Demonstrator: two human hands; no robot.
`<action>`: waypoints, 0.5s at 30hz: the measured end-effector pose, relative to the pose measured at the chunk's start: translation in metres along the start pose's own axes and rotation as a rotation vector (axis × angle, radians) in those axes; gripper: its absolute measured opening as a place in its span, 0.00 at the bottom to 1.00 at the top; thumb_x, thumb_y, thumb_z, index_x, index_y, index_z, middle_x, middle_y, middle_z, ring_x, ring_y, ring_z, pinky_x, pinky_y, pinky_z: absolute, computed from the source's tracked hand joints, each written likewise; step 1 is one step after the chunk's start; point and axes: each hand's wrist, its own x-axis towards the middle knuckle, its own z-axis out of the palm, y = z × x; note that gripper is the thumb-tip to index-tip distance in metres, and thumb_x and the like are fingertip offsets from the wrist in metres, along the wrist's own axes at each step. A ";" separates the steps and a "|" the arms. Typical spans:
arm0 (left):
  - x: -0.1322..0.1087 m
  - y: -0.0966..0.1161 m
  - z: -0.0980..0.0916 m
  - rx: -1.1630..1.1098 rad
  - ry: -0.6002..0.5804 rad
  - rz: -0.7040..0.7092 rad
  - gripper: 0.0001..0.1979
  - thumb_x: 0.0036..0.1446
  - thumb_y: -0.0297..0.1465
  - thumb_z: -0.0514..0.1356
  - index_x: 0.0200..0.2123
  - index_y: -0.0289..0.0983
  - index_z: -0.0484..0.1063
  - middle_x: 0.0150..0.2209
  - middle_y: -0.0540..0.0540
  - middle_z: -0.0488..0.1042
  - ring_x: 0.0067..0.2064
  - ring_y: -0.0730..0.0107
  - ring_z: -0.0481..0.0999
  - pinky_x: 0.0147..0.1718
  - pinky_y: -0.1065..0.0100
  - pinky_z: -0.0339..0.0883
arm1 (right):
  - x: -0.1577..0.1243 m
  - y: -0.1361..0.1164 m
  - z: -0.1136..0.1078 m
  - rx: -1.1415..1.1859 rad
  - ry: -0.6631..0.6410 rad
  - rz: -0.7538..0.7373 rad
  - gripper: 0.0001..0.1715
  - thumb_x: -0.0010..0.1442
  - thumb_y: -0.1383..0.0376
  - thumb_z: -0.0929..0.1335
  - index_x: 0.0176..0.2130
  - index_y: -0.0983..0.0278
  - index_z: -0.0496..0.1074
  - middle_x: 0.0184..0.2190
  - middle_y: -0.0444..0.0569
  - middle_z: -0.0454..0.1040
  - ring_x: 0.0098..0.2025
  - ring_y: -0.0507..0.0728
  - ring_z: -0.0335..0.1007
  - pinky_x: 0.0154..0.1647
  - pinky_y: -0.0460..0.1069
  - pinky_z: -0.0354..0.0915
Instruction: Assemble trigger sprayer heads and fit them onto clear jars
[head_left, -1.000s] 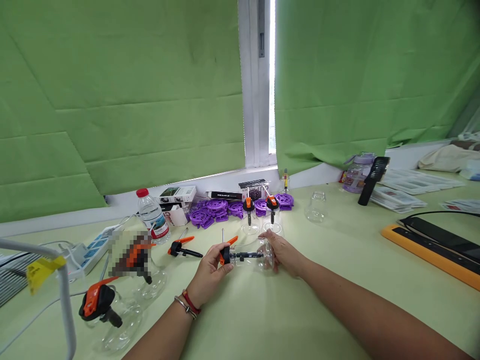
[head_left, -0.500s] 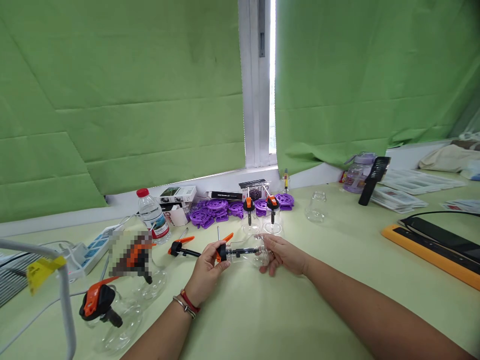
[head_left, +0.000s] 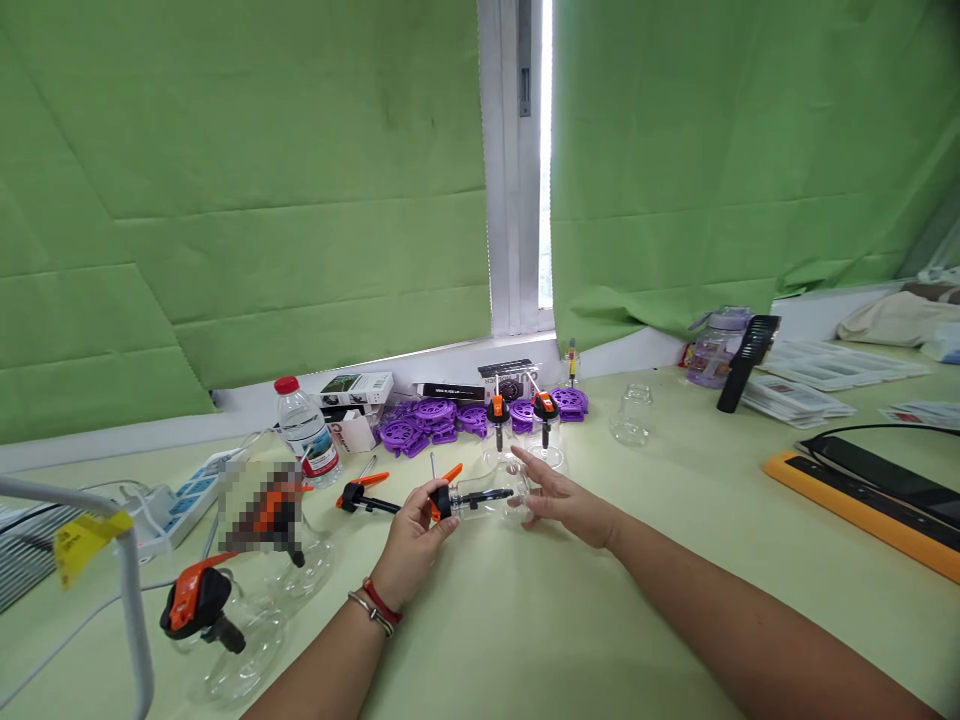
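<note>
A clear flask-shaped bottle (head_left: pixel 491 490) lies on its side between my hands, with a dark dispenser tube inside it. My left hand (head_left: pixel 420 525) is closed around the bottle's black-and-orange dispenser cap (head_left: pixel 441 502) at the neck. At the wide base, my right hand (head_left: pixel 566 500) has its fingers spread around the bottle; some fingertips reach it, though contact is hard to make out. Left of my left hand lies a loose dispenser cap (head_left: pixel 352 496) with an orange lever and a black tube. Two capped bottles (head_left: pixel 545 435) stand just beyond the held one.
Two more bottles with black-and-orange tops (head_left: pixel 199 605) stand at the left front, one partly blurred out. Behind are a water bottle (head_left: pixel 306 435), purple plastic parts (head_left: pixel 420 422) and small boxes (head_left: pixel 356 388). Rightward are an uncapped clear bottle (head_left: pixel 634 415) and an orange-and-black device (head_left: pixel 862 510).
My right hand has loosened and spread its fingers at the bottle's base, with the index finger raised. My left hand keeps hold of the cap, which has turned slightly.
</note>
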 end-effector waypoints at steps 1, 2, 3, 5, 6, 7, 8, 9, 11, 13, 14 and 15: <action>0.001 0.000 -0.001 0.000 0.008 -0.001 0.26 0.46 0.37 0.68 0.50 0.39 0.70 0.46 0.42 0.72 0.46 0.62 0.70 0.49 0.59 0.63 | -0.001 -0.001 0.000 -0.013 -0.028 -0.027 0.50 0.50 0.55 0.75 0.64 0.48 0.49 0.64 0.54 0.48 0.49 0.56 0.69 0.43 0.52 0.70; 0.001 0.000 -0.002 0.003 0.012 0.002 0.26 0.46 0.37 0.68 0.50 0.40 0.70 0.47 0.42 0.72 0.46 0.62 0.70 0.49 0.59 0.63 | -0.002 -0.001 0.000 -0.024 -0.046 -0.042 0.52 0.48 0.57 0.76 0.64 0.47 0.50 0.65 0.53 0.47 0.49 0.55 0.69 0.44 0.52 0.69; 0.001 0.001 -0.002 0.008 0.012 0.011 0.26 0.46 0.36 0.68 0.50 0.40 0.70 0.47 0.42 0.71 0.47 0.62 0.69 0.50 0.59 0.63 | -0.003 -0.001 0.000 -0.031 -0.049 -0.046 0.51 0.48 0.58 0.76 0.64 0.47 0.51 0.63 0.54 0.49 0.47 0.55 0.69 0.43 0.51 0.69; 0.001 0.002 -0.004 0.024 0.004 0.036 0.25 0.46 0.36 0.68 0.49 0.41 0.71 0.48 0.42 0.70 0.47 0.62 0.69 0.51 0.58 0.62 | -0.002 0.000 0.000 -0.026 -0.039 -0.026 0.49 0.49 0.56 0.75 0.63 0.49 0.52 0.59 0.54 0.57 0.42 0.54 0.72 0.37 0.50 0.70; 0.001 0.003 -0.004 0.030 -0.001 0.049 0.24 0.46 0.35 0.68 0.48 0.41 0.71 0.48 0.42 0.70 0.47 0.62 0.69 0.51 0.58 0.62 | -0.002 0.001 0.000 -0.021 -0.037 -0.005 0.48 0.50 0.54 0.74 0.63 0.51 0.52 0.55 0.54 0.61 0.39 0.54 0.73 0.33 0.49 0.70; 0.001 0.003 -0.004 0.033 -0.005 0.061 0.23 0.46 0.35 0.68 0.48 0.41 0.71 0.48 0.42 0.69 0.47 0.62 0.69 0.51 0.58 0.62 | -0.001 0.002 0.000 -0.017 -0.040 0.018 0.46 0.51 0.52 0.73 0.63 0.54 0.53 0.50 0.53 0.65 0.35 0.54 0.74 0.29 0.47 0.69; 0.000 0.003 -0.004 0.035 -0.012 0.071 0.23 0.46 0.35 0.68 0.48 0.41 0.72 0.48 0.42 0.69 0.47 0.62 0.69 0.51 0.57 0.62 | 0.000 0.004 0.000 -0.016 -0.042 0.041 0.43 0.53 0.49 0.72 0.61 0.57 0.56 0.45 0.52 0.68 0.32 0.54 0.75 0.25 0.46 0.68; 0.000 0.004 -0.004 0.036 -0.022 0.081 0.23 0.46 0.36 0.68 0.47 0.42 0.72 0.48 0.42 0.69 0.46 0.62 0.69 0.51 0.57 0.62 | 0.001 0.006 0.000 -0.018 -0.038 0.066 0.39 0.54 0.47 0.69 0.58 0.61 0.60 0.40 0.51 0.71 0.29 0.53 0.75 0.22 0.45 0.65; -0.001 0.005 -0.003 0.040 -0.045 0.094 0.23 0.46 0.36 0.68 0.48 0.42 0.72 0.48 0.42 0.69 0.47 0.61 0.69 0.51 0.57 0.62 | 0.003 0.011 -0.001 -0.034 -0.004 0.121 0.35 0.57 0.41 0.64 0.49 0.65 0.65 0.30 0.48 0.73 0.21 0.51 0.71 0.16 0.43 0.60; -0.001 0.005 -0.001 0.046 -0.069 0.099 0.23 0.46 0.36 0.68 0.48 0.42 0.72 0.48 0.42 0.69 0.48 0.61 0.68 0.52 0.56 0.61 | 0.005 0.016 -0.002 -0.054 0.046 0.177 0.38 0.57 0.36 0.57 0.42 0.66 0.67 0.23 0.46 0.72 0.14 0.48 0.63 0.11 0.42 0.52; -0.002 0.005 -0.001 0.045 -0.075 0.098 0.23 0.46 0.36 0.68 0.48 0.42 0.72 0.48 0.42 0.69 0.48 0.61 0.68 0.53 0.56 0.61 | 0.007 0.018 -0.003 -0.064 0.063 0.203 0.40 0.57 0.35 0.55 0.39 0.67 0.68 0.21 0.46 0.72 0.12 0.47 0.59 0.10 0.41 0.48; -0.002 0.005 0.000 0.041 -0.077 0.094 0.23 0.46 0.36 0.68 0.47 0.42 0.72 0.48 0.42 0.69 0.49 0.60 0.68 0.53 0.57 0.60 | 0.007 0.019 -0.003 -0.074 0.071 0.224 0.41 0.57 0.34 0.53 0.37 0.67 0.68 0.20 0.46 0.71 0.11 0.46 0.56 0.09 0.41 0.45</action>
